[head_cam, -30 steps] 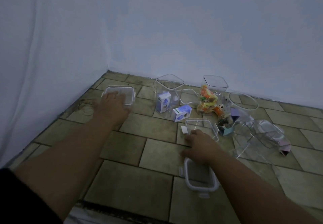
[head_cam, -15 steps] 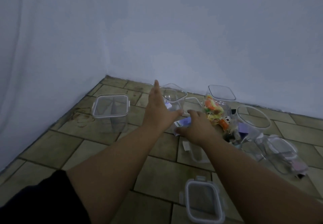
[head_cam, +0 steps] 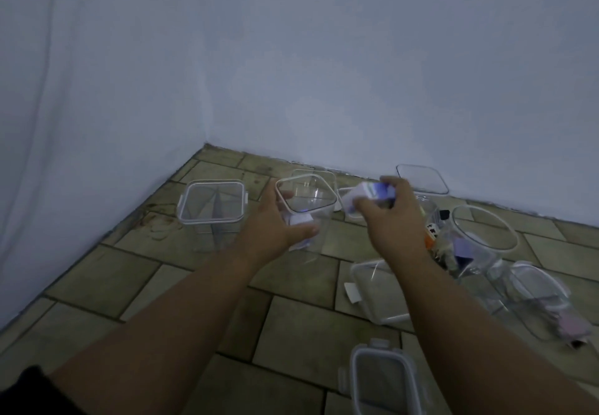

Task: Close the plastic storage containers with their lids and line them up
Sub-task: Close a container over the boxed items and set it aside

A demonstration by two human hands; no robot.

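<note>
A clear square container (head_cam: 212, 212) with its lid on stands at the left near the wall. My left hand (head_cam: 275, 223) grips an open tall clear container (head_cam: 308, 207) with a small white box inside it. My right hand (head_cam: 389, 213) holds a small white and purple box (head_cam: 369, 195) just right of that container's rim. A round open container (head_cam: 483, 230) stands at the right. A loose lid (head_cam: 382, 379) lies on the floor at the bottom. Another lid (head_cam: 376, 291) lies under my right forearm.
A square open container (head_cam: 421, 178) stands by the back wall. A clear container (head_cam: 541, 301) lies on its side at the right with pink packets in it. Colourful small items sit behind my right hand. The floor is tiled, and white walls meet at the corner.
My left hand left the lidded container and took hold of the tall open one. My right hand left the floor lid and lifted the small box beside that container's rim.
</note>
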